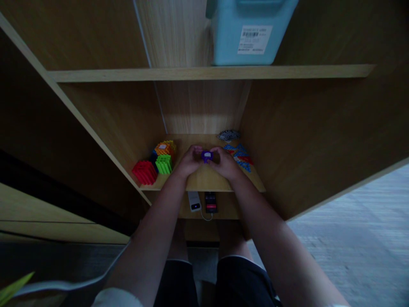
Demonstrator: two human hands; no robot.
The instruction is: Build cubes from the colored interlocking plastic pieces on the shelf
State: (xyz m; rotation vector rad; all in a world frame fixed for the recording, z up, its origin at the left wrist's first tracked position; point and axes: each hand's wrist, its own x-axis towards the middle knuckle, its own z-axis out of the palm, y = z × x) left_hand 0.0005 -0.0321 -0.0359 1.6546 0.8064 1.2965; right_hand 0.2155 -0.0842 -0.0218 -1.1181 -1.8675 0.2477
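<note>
Between my two hands, over the middle of the cabinet shelf, is a small purple toy piece (207, 156) with a pale label on it. My left hand (191, 160) pinches its left side. The fingers of my right hand (224, 162) close on its right side. To the left stand stacks of plastic grid-like pieces: a red stack (145, 172), a green stack (164, 164) and an orange stack (163, 148), with a yellow and a dark blue one partly hidden behind. Right of my right hand lie flat blue and red pieces (241, 157) in a pattern.
A black-and-white patterned object (228, 135) sits at the back right of the shelf (204, 183). Below are a white power bank (194, 201) and a phone (211, 202) joined by a cable. A light-blue bin (249, 38) stands on the upper shelf (179, 74).
</note>
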